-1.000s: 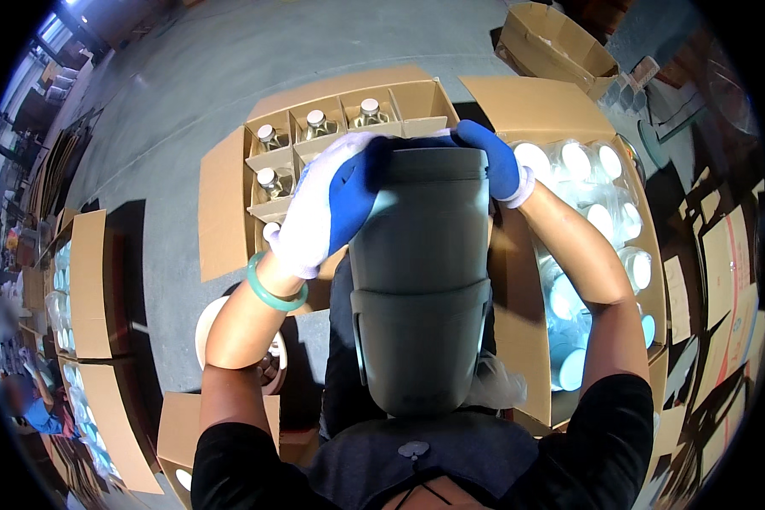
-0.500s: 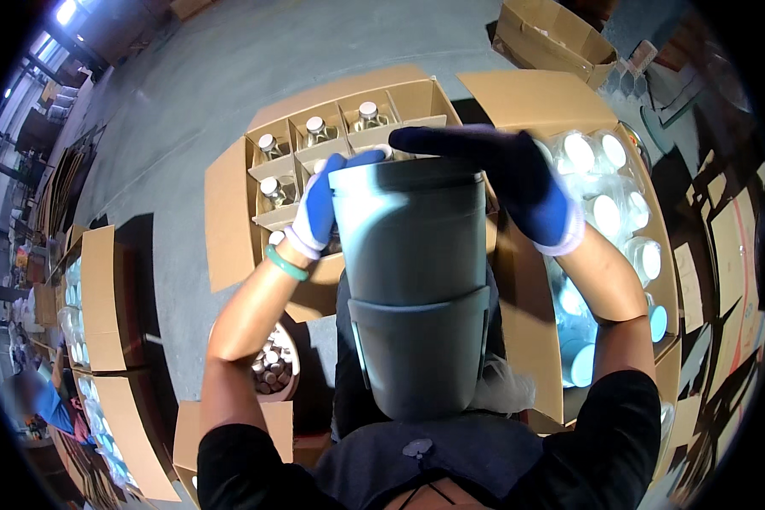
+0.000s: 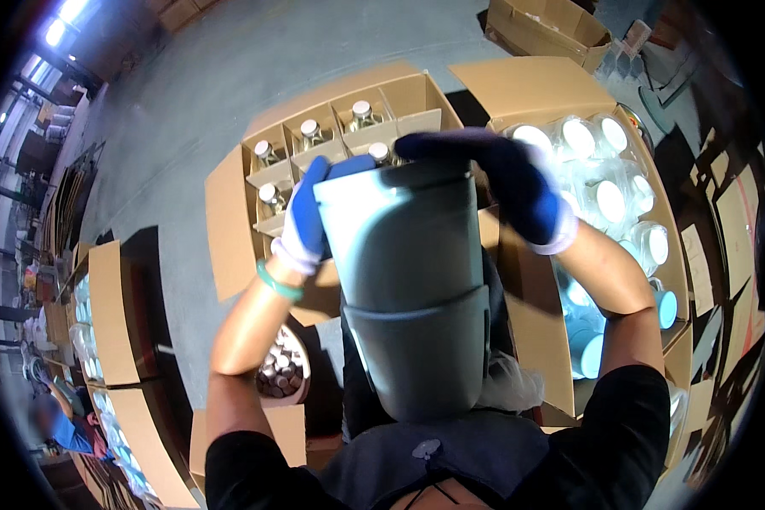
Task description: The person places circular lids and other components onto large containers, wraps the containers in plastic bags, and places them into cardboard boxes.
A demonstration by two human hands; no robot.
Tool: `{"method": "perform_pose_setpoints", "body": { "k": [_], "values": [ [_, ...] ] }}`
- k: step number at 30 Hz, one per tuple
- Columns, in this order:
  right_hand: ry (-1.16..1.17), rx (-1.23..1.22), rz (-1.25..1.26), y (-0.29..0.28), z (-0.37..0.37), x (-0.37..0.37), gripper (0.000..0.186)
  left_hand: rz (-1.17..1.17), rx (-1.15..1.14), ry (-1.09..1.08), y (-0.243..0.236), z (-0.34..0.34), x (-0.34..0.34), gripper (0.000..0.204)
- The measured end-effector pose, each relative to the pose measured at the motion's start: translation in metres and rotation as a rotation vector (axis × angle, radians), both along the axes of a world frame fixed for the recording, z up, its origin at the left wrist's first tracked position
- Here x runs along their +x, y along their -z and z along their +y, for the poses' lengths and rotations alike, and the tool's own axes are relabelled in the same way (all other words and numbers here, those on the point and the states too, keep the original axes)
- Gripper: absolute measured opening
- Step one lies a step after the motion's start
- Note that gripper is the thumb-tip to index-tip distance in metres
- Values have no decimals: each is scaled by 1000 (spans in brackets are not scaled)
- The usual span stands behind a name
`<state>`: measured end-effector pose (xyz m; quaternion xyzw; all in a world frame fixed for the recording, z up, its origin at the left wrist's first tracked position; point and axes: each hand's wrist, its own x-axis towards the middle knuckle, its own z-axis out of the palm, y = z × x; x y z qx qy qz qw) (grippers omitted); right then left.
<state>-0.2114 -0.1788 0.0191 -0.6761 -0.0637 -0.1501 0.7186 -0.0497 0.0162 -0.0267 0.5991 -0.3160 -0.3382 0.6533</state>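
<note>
A grey-blue, tapering container (image 3: 404, 255) stands in front of the person's body, above the dark-clad legs, its wider end away from the torso and its narrower end near the shirt; a stepped edge crosses its middle and bright light falls on its upper left part. The left hand (image 3: 310, 212), in a white glove with blue coating, is at the upper left corner of the wide end, thumb apart from the fingers; part of it is hidden behind the container, so I cannot tell how firmly it grips. The right hand (image 3: 518, 183), gloved likewise, is open, its fingers nearly straight and together along the far edge of the wide end; whether they press on it is unclear. A green bangle (image 3: 279, 285) circles the left wrist. Beyond the container is a divided carton (image 3: 228, 221) with clear, pale-capped bottles (image 3: 311, 132) in its compartments. To the right, another open carton (image 3: 527, 81) holds clear jars (image 3: 610, 202) with white or light-blue tops. A crumpled clear bag (image 3: 512, 387) lies beside the container's lower right. Near the left forearm, a round tub (image 3: 303, 387) holds brownish caps (image 3: 276, 374). Farther left are more cartons (image 3: 115, 314) and another person in blue (image 3: 72, 435).
</note>
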Motion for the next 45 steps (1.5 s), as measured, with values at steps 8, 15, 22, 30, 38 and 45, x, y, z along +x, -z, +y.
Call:
{"method": "perform_pose_setpoints", "body": {
  "k": [8,15,22,30,38,45],
  "values": [
    [99,-420,-160,-10,1,1,37,4,-76,41,-3,-2,8,74],
    [-26,-124,-195,4,-2,9,40,85,-130,160,24,0,26,69],
    [-153,-31,-93,-1,1,8,42,785,-525,438,34,8,33,76],
    [-140,-249,-73,-1,-1,14,60,887,-366,474,10,3,26,62],
    [-8,-621,33,-3,-9,15,36,708,-390,386,27,1,26,62],
    [-237,-363,284,1,-48,19,37,281,-370,143,-27,-3,-8,60]
  ]
}}
